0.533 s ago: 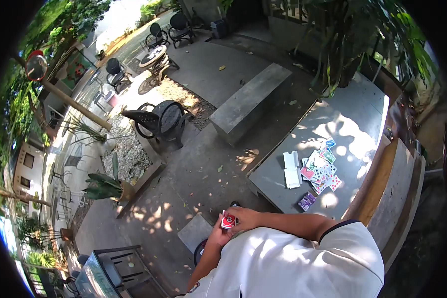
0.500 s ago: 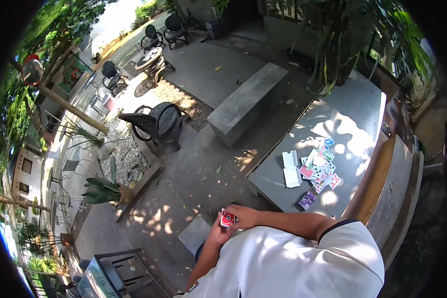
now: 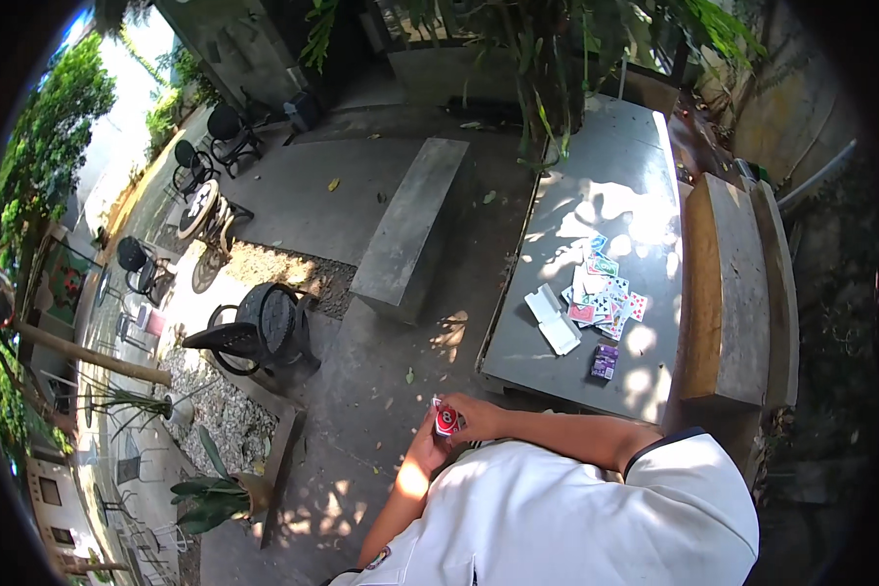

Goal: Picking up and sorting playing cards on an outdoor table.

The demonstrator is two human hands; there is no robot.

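Both hands meet in front of the chest: the left hand [image 3: 422,459] and right hand [image 3: 474,418] are closed around a red card deck [image 3: 446,421]. Farther off, loose playing cards [image 3: 601,293] lie near the table [image 3: 596,210]'s right edge, a purple box [image 3: 605,361] nearer.

The small deck of playing cards [image 3: 446,420] between the hands shows a red back with a round black-and-white mark. The person's short-sleeved shirt [image 3: 557,518] is white with a dark band at the sleeve hem. On the flat grey concrete table [image 3: 596,186], dappled with sun patches, the loose spread of cards [image 3: 601,293] mixes red, blue, green and white faces. Beside them the opened cardboard card box [image 3: 554,319] is plain white, and the small closed card packet [image 3: 605,361] is purple. The long stone bench [image 3: 412,225] is pale grey; the wooden bench [image 3: 728,293] is light brown. The round metal chair [image 3: 264,327] is black.
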